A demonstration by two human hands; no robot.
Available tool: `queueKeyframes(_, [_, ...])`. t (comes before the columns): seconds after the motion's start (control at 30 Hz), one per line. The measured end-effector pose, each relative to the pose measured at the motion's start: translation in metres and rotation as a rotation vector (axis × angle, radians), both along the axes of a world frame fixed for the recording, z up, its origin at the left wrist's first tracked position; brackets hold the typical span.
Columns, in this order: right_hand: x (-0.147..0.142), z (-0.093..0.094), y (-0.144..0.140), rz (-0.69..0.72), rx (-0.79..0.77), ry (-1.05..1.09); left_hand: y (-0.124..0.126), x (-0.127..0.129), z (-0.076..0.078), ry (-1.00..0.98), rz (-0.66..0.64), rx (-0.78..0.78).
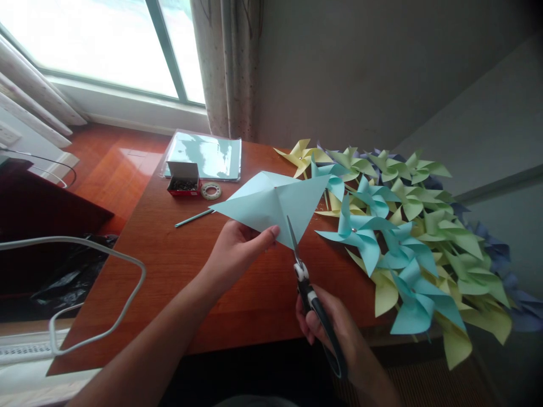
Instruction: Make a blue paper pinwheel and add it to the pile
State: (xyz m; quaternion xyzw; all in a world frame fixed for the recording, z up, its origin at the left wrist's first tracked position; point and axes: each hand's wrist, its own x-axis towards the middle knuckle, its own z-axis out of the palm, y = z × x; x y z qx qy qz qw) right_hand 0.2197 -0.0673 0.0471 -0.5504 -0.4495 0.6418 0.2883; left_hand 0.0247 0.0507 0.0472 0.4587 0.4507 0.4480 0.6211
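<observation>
My left hand (244, 246) grips a light blue sheet of paper (258, 206) by its near edge, thumb on top and fingers underneath. The sheet is creased and held above the table. My right hand (328, 316) is closed around the dark handles of a pair of scissors (302, 271) with a white pivot. Their blades meet the paper at its near corner, one blade lying over the top face. Beyond the sheet's left tip lies a thin blue stick (193, 218).
Many paper pinwheels (401, 243) in blue, yellow, green and purple cover the table's right side. At the back are a plastic sleeve of blue paper (206, 155), a small open box of dark bits (184, 182) and a tape roll (211, 191). A white cable (136, 263) loops at left.
</observation>
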Motion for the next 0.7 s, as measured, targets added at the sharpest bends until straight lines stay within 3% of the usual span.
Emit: queueKeyframes(0.7, [-0.0019, 0.0017, 0.0022, -0.005, -0.022, 0.035, 0.0000, 0.0018, 0.0020, -0.058, -0.008, 0.003])
